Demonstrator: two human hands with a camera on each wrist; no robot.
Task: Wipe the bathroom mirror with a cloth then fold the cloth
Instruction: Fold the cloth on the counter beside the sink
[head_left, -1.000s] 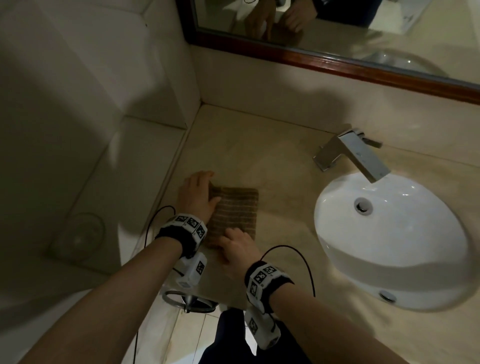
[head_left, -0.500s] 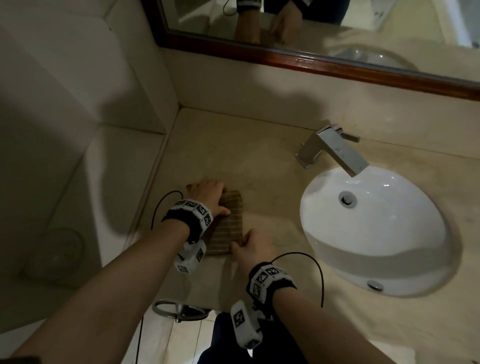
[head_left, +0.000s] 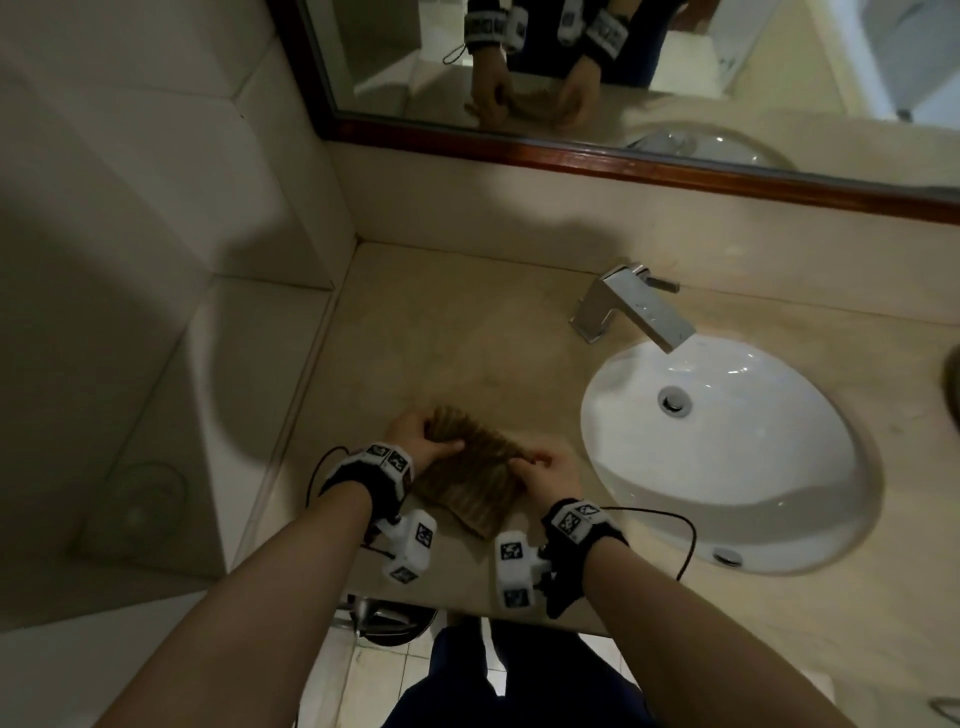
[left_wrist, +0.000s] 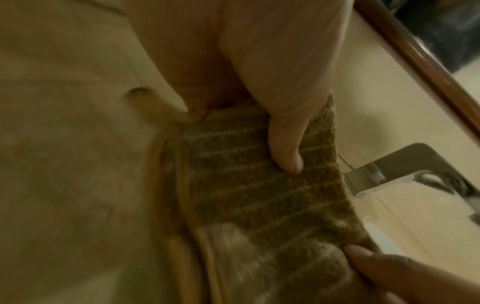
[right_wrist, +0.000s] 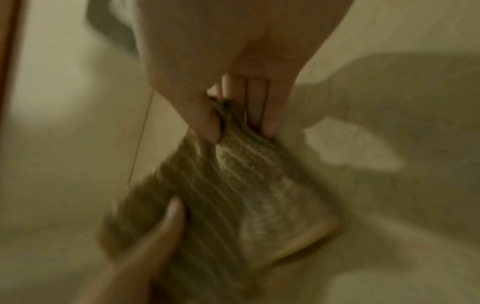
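1. A second earlier the cloth (head_left: 470, 470) had lain flat on the bench (head_left: 467, 332) under both palms; by this moment it had been raised off the surface at its far-left end and turned slantwise, its near corner low toward the bench's near edge.
2. The left hand (head_left: 415, 441), formerly spread flat on the cloth, had closed its grip on the far-left end, with the thumb (left_wrist: 285, 148) pressed on top of the ribbed weave and the fingers tucked beneath.
3. The right hand (head_left: 550, 475), which had pushed at the near edge, had closed its grip on the right-hand end, thumb and fingers (right_wrist: 262, 115) pinching a bunched edge.
4. The cloth stayed left of the sink (head_left: 727, 457), well short of the mirror (head_left: 623, 78), and already looked like a compact, layered rectangle.
5. I judged from this that the wiping was finished and the folding nearly so: the lift suggested either one more fold or a squaring-up of the bundle.
6. Both wrist views were blurred, so whether the near corner touched the bench could not be told.
7. The tap (head_left: 628, 306) stood untouched at the far side.
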